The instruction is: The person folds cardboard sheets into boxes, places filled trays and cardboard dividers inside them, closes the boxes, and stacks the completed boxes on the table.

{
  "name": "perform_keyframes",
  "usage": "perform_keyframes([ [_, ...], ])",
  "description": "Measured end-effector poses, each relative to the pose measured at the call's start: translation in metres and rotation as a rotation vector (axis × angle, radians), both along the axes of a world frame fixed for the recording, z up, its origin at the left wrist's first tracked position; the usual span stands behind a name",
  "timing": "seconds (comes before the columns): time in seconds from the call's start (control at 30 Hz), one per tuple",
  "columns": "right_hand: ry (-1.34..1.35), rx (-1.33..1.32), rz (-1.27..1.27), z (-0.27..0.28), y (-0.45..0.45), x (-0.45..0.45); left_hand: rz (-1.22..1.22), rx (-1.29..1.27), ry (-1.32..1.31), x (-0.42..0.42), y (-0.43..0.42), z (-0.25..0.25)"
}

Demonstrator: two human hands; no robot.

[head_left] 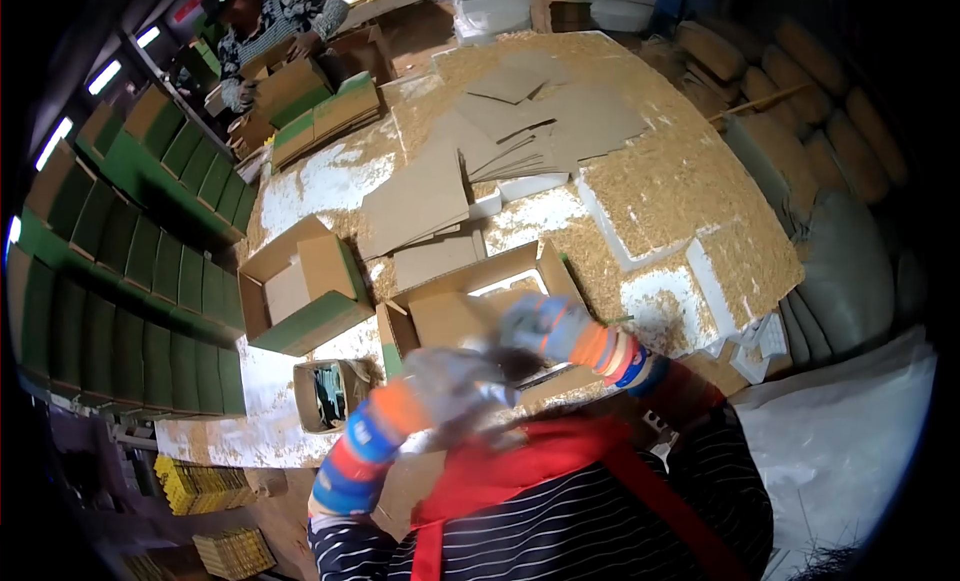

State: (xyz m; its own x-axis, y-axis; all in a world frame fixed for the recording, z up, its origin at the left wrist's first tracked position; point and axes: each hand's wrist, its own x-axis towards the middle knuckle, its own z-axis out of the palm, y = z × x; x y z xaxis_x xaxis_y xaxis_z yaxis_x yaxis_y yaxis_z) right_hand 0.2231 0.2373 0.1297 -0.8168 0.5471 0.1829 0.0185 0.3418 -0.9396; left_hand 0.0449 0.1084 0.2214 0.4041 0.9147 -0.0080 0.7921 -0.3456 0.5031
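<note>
Both of my hands wear grey gloves with striped knitted cuffs. My left hand (445,386) is smeared by motion over the near edge of an open cardboard box (455,278); its fingers cannot be made out. My right hand (545,328) is above the same box's right part, also blurred. Something dark and blurred lies between the two hands. A flat brown cardboard piece (450,321) shows inside the box. To the left stands another open box (345,306) with green sides. A small container (322,396) with dark strips inside sits near my left hand.
Cardboard sheets (420,201) and wood shavings (660,191) cover much of the table. Green-and-brown boxes (130,251) are stacked at the left. A co-worker (270,41) handles boxes at the upper left. Sacks (845,251) lie at the right, yellow trays (200,484) at the lower left.
</note>
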Motion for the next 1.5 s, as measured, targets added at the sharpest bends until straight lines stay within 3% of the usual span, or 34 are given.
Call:
perform_keyframes([
  [0.07,-0.06,0.508,0.353,-0.047,-0.012,-0.01,0.071,0.206,-0.357,-0.014,0.018,0.035],
  [0.1,-0.588,0.691,0.521,-0.024,-0.026,-0.01,0.313,0.248,-0.263,-0.009,0.035,0.051],
  [0.13,-0.745,0.653,0.555,-0.035,-0.03,-0.016,0.497,0.31,-0.335,-0.007,0.065,0.04],
  [0.2,-0.203,0.703,0.571,-0.044,-0.012,-0.014,0.469,0.347,-0.025,-0.016,0.128,0.003],
  [0.27,-0.039,0.937,0.374,-0.009,0.003,0.003,0.512,0.502,0.429,-0.032,0.142,-0.049],
  [0.3,0.048,1.05,0.277,0.01,0.012,0.015,0.526,0.549,0.223,-0.036,0.13,-0.036],
  [0.33,0.038,0.611,0.042,0.019,0.018,0.033,0.524,0.588,0.021,-0.043,0.112,-0.026],
  [0.4,0.113,-0.127,-0.437,0.004,0.027,0.068,0.829,0.539,-0.668,-0.077,0.06,-0.064],
  [0.43,0.027,-0.269,-0.358,-0.008,0.039,0.083,0.875,0.403,-1.021,-0.085,0.022,-0.074],
  [0.47,0.108,-0.624,-0.19,-0.026,0.047,0.098,0.891,0.319,-1.275,-0.097,-0.007,-0.117],
  [0.5,0.198,-0.973,-0.017,-0.049,0.049,0.11,0.812,-0.054,-1.687,-0.099,-0.035,-0.158],
  [0.53,0.283,-1.314,0.173,-0.075,0.05,0.111,0.794,-0.231,-1.693,-0.08,-0.052,-0.166],
  [0.57,0.031,-1.052,0.113,-0.115,0.056,0.099,0.848,-0.409,-1.662,-0.082,-0.067,-0.222],
  [0.6,-0.136,-0.867,0.085,-0.083,0.042,0.077,0.807,-0.347,-1.34,-0.084,-0.063,-0.234],
  [0.63,-0.213,-0.649,0.061,-0.102,0.041,0.061,0.765,-0.289,-1.024,-0.082,-0.064,-0.241],
  [0.7,-0.445,-0.16,-0.034,-0.118,0.031,0.037,0.815,-0.273,-0.736,-0.064,-0.052,-0.225],
  [0.73,-0.59,0.124,-0.113,-0.113,0.031,0.027,0.913,-0.299,-0.762,-0.05,-0.034,-0.206],
  [0.77,-0.599,0.203,-0.332,-0.129,0.022,0.025,0.971,-0.266,-0.835,-0.042,-0.029,-0.216],
  [0.8,-0.474,-0.085,-0.247,-0.121,0.025,0.023,1.086,-0.292,-0.889,-0.034,-0.027,-0.216],
  [0.87,-0.22,-0.651,-0.06,-0.093,0.034,0.032,0.972,-0.382,-1.076,-0.027,-0.033,-0.201],
  [0.9,-0.294,-0.635,0.006,-0.075,0.039,0.033,0.938,-0.251,-1.098,-0.025,-0.033,-0.215],
  [0.97,-0.422,-0.21,0.031,-0.14,0.063,0.062,0.886,-0.054,-1.086,-0.023,-0.03,-0.199],
  [1.0,-0.445,-0.02,0.013,-0.151,0.069,0.065,0.946,-0.103,-1.334,-0.013,-0.022,-0.154],
  [1.07,-0.232,-0.267,-0.048,-0.121,0.073,0.05,0.74,0.155,-0.929,-0.033,-0.02,-0.126],
  [1.1,-0.079,-0.66,-0.056,-0.123,0.081,0.05,0.664,0.301,-0.708,-0.045,-0.02,-0.127],
  [1.13,0.079,-1.05,-0.071,-0.125,0.085,0.047,0.646,0.14,-1.11,-0.066,-0.021,-0.121],
  [1.2,-0.053,0.094,-0.045,-0.076,0.085,0.011,0.672,-0.106,-2.067,-0.107,-0.023,-0.104],
  [1.23,-0.101,0.67,-0.039,-0.053,0.085,-0.017,0.826,0.334,-1.706,-0.14,-0.035,-0.122],
  [1.27,0.159,0.054,-0.047,-0.044,0.084,-0.052,0.451,0.698,-1.604,-0.181,-0.051,-0.128],
  [1.33,0.609,-1.206,-0.035,-0.034,0.075,-0.118,1.307,1.083,-0.442,-0.242,-0.092,-0.108],
  [1.37,0.601,-1.149,0.007,-0.031,0.073,-0.147,1.357,1.189,-0.655,-0.278,-0.107,-0.127],
  [1.4,0.598,-1.092,0.048,-0.037,0.073,-0.173,1.368,1.1,-0.59,-0.302,-0.119,-0.145],
  [1.47,0.526,-0.889,0.007,-0.065,0.071,-0.237,1.464,0.541,-1.45,-0.344,-0.13,-0.178],
  [1.5,0.489,-0.79,-0.018,-0.078,0.069,-0.269,1.246,0.209,-1.605,-0.347,-0.132,-0.183],
])
